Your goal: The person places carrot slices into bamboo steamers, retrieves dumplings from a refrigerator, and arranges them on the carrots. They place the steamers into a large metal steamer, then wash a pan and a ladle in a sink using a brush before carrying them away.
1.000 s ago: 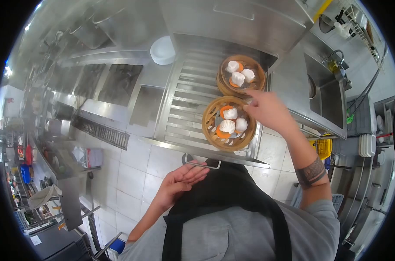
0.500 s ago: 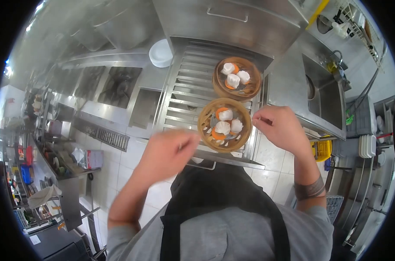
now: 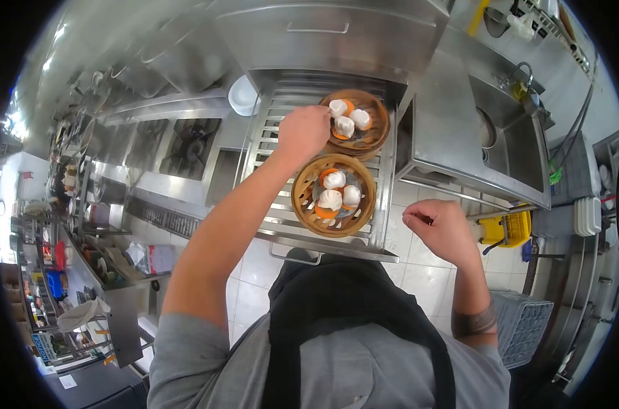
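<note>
Two round bamboo steamer baskets stand on the slatted metal drawer. The near steamer [image 3: 300, 198] and the far steamer [image 3: 384, 126] each hold three white pleated dumplings on orange slices; dumplings [image 3: 330, 199] sit in the near one and dumplings [image 3: 345, 126] in the far one. At the far steamer's left rim is my left hand [image 3: 305, 131], closed, its fingertips beside the leftmost dumpling. Whatever it pinches is hidden. My right hand [image 3: 442, 228] hovers right of the drawer with thumb and fingers curled together, and nothing shows in it.
The pulled-out drawer [image 3: 275, 221] has a front handle close to my apron. A sink [image 3: 517, 150] lies to the right, with a yellow bucket [image 3: 507, 228] below. Burners [image 3: 190, 146] and a stack of white plates [image 3: 243, 95] are on the left.
My left hand has moved from beside the near steamer to the far steamer's left rim. My right hand has drawn away from the near steamer, to the right. The view has shifted slightly.
</note>
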A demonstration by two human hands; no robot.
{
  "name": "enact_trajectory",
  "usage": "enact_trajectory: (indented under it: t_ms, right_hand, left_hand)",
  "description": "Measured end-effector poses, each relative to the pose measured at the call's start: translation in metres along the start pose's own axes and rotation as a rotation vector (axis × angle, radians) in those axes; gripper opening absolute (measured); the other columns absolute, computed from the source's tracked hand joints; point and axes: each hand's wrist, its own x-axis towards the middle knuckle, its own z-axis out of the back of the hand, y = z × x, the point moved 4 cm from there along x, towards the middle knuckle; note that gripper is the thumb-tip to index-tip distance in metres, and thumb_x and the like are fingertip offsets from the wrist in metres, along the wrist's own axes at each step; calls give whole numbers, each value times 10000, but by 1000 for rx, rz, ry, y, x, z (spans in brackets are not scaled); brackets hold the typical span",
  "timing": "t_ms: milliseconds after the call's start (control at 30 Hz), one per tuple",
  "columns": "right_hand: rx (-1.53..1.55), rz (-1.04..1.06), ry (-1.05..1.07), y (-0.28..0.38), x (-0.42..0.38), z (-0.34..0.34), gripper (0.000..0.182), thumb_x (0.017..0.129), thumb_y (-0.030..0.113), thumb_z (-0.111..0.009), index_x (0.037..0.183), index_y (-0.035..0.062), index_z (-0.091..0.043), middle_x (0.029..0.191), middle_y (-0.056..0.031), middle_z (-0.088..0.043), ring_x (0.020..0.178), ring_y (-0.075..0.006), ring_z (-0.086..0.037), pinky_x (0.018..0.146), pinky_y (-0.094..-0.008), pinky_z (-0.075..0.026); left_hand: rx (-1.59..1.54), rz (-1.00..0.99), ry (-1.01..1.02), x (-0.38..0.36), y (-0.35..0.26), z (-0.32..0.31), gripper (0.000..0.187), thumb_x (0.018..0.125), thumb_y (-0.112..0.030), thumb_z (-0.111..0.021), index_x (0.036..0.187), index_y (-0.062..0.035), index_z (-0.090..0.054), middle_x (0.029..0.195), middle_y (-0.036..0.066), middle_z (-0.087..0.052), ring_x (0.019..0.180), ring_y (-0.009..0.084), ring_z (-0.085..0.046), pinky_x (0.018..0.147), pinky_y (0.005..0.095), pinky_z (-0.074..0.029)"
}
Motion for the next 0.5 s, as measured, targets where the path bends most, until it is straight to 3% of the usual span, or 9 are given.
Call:
enact_trajectory:
  t_ms: [67,133,233,300,367,400,433,467,500]
  right_hand:
    - [5,-30,4,-5,-3,0,140,895,125,-712,935,-4,-749,797,-153,-713,666,-262,-669,657,-343,-530]
    - [7,-24,2,-10,-5,-1,129,891,95,-734,958,-14,-750,752,-109,-693,642,-159,-600,629,-292,-499]
    - [1,-17,0,-10,-9,0,130,893,99,-737,953,-16,-750,748,-109,-694,638,-152,-598,626,-293,-499]
    - [8,-26,-5,-17,-12,0,130,895,100,-737,949,-17,-749,744,-110,-691,640,-144,-598,626,-291,-499]
    - [19,-41,-11,-25,-15,-1,131,897,101,-737,945,-19,-749,740,-111,-688,642,-136,-599,627,-288,-499]
    - [15,-72,-5,-30,-16,0,133,900,103,-737,948,-21,-749,735,-104,-687,643,-130,-598,625,-285,-498]
    - [7,-99,1,-35,-15,1,135,904,105,-737,950,-22,-749,729,-96,-685,644,-124,-598,624,-282,-497]
    - [4,-96,3,-40,-14,2,135,904,105,-737,950,-22,-749,729,-96,-685,644,-124,-598,624,-282,-497]
    - [12,-124,-14,-48,-13,2,143,900,120,-728,951,-11,-752,754,-121,-700,652,-175,-629,644,-304,-511]
  left_hand:
    - [17,-15,11,1,-3,-2,272,1000,-267,-577,1135,-150,-782,938,157,-757,869,391,-722,783,497,-584]
    - [47,-32,-12,1,-8,3,257,1000,-209,-528,946,-88,-749,878,177,-740,867,398,-720,756,516,-591]
    - [-15,-89,-105,-13,-13,28,251,999,-239,-547,960,-84,-741,850,172,-735,811,397,-703,712,485,-579]
    - [-297,-2,226,-53,-22,69,294,1005,-322,-605,924,-67,-729,800,155,-722,739,329,-701,659,429,-553]
    - [-402,17,734,-123,-36,128,363,997,-445,-681,905,-102,-756,754,82,-713,730,167,-711,661,333,-539]
    - [-494,-100,985,-165,-28,139,329,1007,-449,-673,989,-135,-768,767,48,-726,743,188,-721,688,328,-545]
    - [-551,-76,1104,-205,-24,145,330,1031,-453,-641,1017,-150,-773,769,28,-738,740,194,-728,713,336,-550]
    - [-462,-30,1094,-235,-12,136,333,1053,-432,-610,1080,-135,-757,808,24,-740,769,180,-719,742,339,-547]
    - [-372,16,1084,-261,2,116,342,1074,-412,-579,1143,-119,-742,847,21,-742,799,166,-709,770,342,-544]
